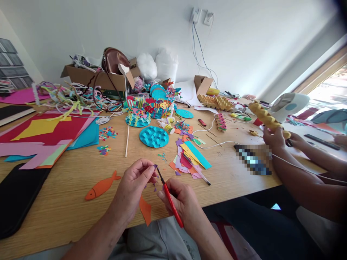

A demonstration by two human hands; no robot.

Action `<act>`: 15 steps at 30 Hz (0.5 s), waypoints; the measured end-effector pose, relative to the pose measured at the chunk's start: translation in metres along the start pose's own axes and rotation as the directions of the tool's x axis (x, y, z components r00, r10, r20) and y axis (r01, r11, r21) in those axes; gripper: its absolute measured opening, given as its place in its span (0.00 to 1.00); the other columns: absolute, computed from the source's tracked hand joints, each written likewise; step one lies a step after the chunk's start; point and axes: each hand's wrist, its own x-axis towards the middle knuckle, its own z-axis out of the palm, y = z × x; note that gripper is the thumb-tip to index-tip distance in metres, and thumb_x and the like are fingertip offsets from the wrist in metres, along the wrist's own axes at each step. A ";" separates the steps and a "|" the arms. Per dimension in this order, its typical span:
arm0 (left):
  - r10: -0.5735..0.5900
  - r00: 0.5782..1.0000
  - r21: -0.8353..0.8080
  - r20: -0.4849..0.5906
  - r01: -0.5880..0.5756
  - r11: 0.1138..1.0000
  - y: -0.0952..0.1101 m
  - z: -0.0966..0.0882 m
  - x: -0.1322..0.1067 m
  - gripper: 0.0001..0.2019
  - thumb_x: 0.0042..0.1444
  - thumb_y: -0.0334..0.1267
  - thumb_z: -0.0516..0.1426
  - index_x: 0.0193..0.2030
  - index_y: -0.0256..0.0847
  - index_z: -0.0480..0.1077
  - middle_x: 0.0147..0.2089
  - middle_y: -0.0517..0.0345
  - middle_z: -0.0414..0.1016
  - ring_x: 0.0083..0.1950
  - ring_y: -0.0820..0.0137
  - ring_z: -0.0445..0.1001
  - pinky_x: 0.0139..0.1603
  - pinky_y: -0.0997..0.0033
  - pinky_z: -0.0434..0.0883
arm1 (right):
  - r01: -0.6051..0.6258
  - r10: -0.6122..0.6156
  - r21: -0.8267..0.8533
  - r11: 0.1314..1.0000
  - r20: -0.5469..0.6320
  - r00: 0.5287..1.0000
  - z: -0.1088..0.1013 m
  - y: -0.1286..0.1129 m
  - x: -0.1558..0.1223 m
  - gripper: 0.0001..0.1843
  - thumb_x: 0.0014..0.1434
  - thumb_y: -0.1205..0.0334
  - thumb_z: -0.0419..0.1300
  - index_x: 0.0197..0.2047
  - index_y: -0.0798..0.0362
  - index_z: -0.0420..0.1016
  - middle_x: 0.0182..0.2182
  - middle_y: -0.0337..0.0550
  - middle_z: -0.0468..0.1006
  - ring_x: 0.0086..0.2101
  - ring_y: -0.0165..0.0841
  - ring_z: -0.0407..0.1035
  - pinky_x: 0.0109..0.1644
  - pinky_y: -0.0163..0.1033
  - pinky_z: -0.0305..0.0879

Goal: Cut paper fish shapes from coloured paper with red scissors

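Note:
Between the fingertips of my left hand (138, 180) is a tiny scrap of purple paper (155, 166). My right hand (180, 200) is wrapped round red-handled scissors (171, 203), whose blade tips reach the scrap. Small purple snippets (155, 187) show just below the blades. Under my hands, near the table edge, lies an orange offcut (145, 211). To the left of my left hand rests an orange fish cutout (103, 186) with a drawn eye and gill line.
Paper strips (189, 159) with a pen (196, 169) lie right of centre. A blue wavy disc (153, 136) sits behind my hands, near decorated fish (149, 106). Coloured sheets (48, 133) cover the left. At right, a co-worker's hands (275, 139) hold a yellow zigzag piece (267, 117).

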 end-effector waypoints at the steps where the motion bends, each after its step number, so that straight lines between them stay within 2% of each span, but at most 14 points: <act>1: -0.002 1.000 0.008 -0.001 0.002 1.000 0.000 0.000 0.000 0.05 0.51 0.37 0.58 0.28 0.40 0.69 0.25 0.63 0.71 0.28 0.75 0.68 0.30 0.78 0.65 | 0.005 -0.005 0.002 1.000 0.001 1.000 0.000 0.000 0.000 0.24 0.53 0.43 0.56 0.20 0.51 0.54 0.14 0.31 0.56 0.19 0.26 0.50 0.21 0.31 0.44; 15: -0.033 0.999 0.127 0.030 0.029 0.991 0.006 -0.006 0.000 0.05 0.48 0.37 0.59 0.25 0.40 0.70 0.25 0.61 0.72 0.27 0.73 0.69 0.31 0.76 0.67 | 0.017 -0.016 -0.042 0.999 0.020 1.000 -0.001 0.003 -0.002 0.21 0.55 0.47 0.57 0.21 0.51 0.56 0.15 0.31 0.58 0.19 0.25 0.51 0.21 0.31 0.45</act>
